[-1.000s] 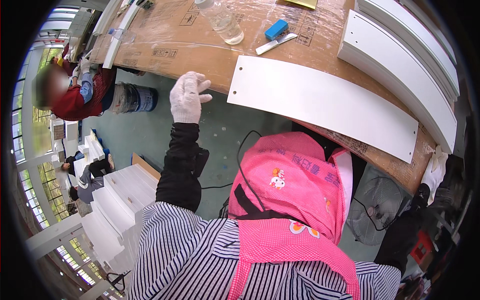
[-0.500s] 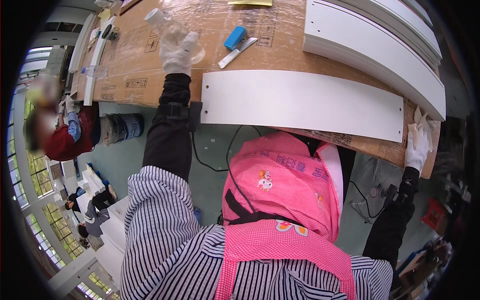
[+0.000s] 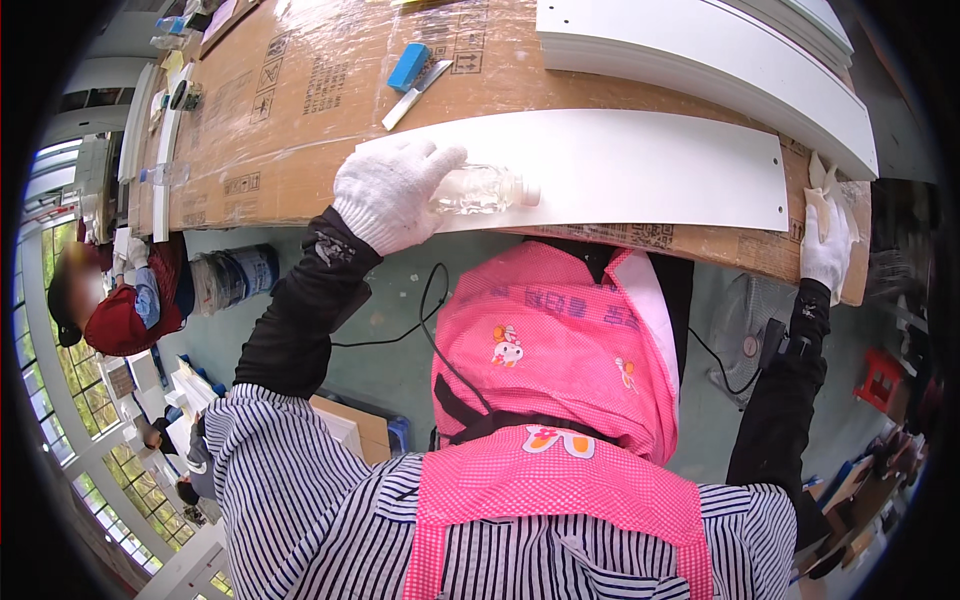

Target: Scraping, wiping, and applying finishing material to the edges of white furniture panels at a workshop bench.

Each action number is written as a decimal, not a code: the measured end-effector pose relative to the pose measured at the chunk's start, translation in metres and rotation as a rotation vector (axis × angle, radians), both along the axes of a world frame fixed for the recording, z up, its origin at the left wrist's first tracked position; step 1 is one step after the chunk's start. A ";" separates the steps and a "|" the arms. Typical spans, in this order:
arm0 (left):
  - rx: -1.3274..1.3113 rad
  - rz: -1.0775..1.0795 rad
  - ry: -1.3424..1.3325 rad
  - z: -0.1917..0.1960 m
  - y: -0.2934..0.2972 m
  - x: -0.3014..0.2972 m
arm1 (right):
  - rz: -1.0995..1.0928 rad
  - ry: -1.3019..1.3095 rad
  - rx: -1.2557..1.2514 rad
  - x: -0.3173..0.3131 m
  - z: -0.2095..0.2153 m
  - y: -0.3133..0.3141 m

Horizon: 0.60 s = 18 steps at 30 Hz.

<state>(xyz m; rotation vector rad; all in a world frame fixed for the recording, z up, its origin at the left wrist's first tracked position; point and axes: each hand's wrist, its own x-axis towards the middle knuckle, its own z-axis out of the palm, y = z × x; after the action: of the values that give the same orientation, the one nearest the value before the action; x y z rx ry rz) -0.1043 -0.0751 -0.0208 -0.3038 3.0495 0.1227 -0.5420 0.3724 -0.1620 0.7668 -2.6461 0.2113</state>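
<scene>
My left hand [image 3: 392, 190], in a white knit glove, is wrapped round a clear plastic bottle [image 3: 480, 190] with clear liquid in it. The bottle lies nearly level over the left part of a long white board [image 3: 650, 165], its cap end pointing right; whether it touches the board I cannot tell. Past the board's right end, my gloved right hand [image 3: 827, 245] is closed on a cream cloth [image 3: 822, 180] at the table's edge. The fingers there partly cover the cloth.
Beyond the board, a blue block [image 3: 409, 67] and a white-handled knife [image 3: 415, 97] lie on the cardboard-covered table [image 3: 290, 160]. Stacked white boards [image 3: 700, 80] fill the far right. A floor fan [image 3: 745, 345] stands below at right. A person in red [image 3: 135, 315] is at the left.
My left hand has brought the bottle from the far left of the table nearer and rightward, over the board. The view has shifted slightly; my right hand stays with the cloth.
</scene>
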 end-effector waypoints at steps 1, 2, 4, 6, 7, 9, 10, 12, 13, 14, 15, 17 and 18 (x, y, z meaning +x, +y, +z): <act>-0.028 -0.017 -0.017 -0.001 0.004 -0.003 | -0.002 0.003 0.003 0.001 0.001 -0.001; -0.033 -0.029 -0.004 -0.002 0.007 -0.006 | -0.012 0.004 -0.025 0.002 0.002 -0.002; -0.037 -0.051 -0.020 -0.001 0.010 -0.010 | -0.003 0.007 -0.012 0.003 0.003 -0.003; -0.041 -0.069 -0.019 0.001 0.010 -0.012 | -0.002 0.014 -0.017 0.003 0.003 -0.002; -0.048 -0.073 -0.021 0.002 0.009 -0.012 | -0.003 0.020 -0.013 0.003 0.003 -0.002; -0.066 -0.102 -0.015 0.005 0.007 -0.011 | 0.004 0.029 -0.010 0.002 0.002 -0.001; -0.077 -0.115 -0.013 0.006 0.005 -0.010 | 0.009 0.031 -0.011 0.001 0.001 -0.001; -0.113 -0.143 -0.016 0.007 0.000 -0.004 | 0.008 0.028 -0.007 -0.002 -0.002 0.000; -0.133 -0.147 -0.031 0.008 -0.003 -0.001 | 0.001 0.024 -0.005 -0.003 -0.003 0.001; -0.131 -0.142 -0.027 0.008 -0.005 0.002 | -0.021 0.011 -0.020 -0.004 -0.004 0.002; -0.133 -0.124 -0.037 0.009 -0.008 0.005 | -0.009 0.023 -0.001 -0.004 -0.005 0.002; -0.150 -0.087 -0.049 0.011 -0.014 0.012 | -0.016 0.024 -0.017 -0.005 -0.007 0.004; -0.162 -0.068 -0.051 0.011 -0.017 0.016 | -0.008 0.019 -0.012 -0.006 -0.008 0.005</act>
<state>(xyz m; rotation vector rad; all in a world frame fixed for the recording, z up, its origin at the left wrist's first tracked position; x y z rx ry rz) -0.0884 -0.0919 -0.0094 -0.2093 3.0197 -0.1345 -0.5477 0.3770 -0.1695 0.7508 -2.6274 0.2172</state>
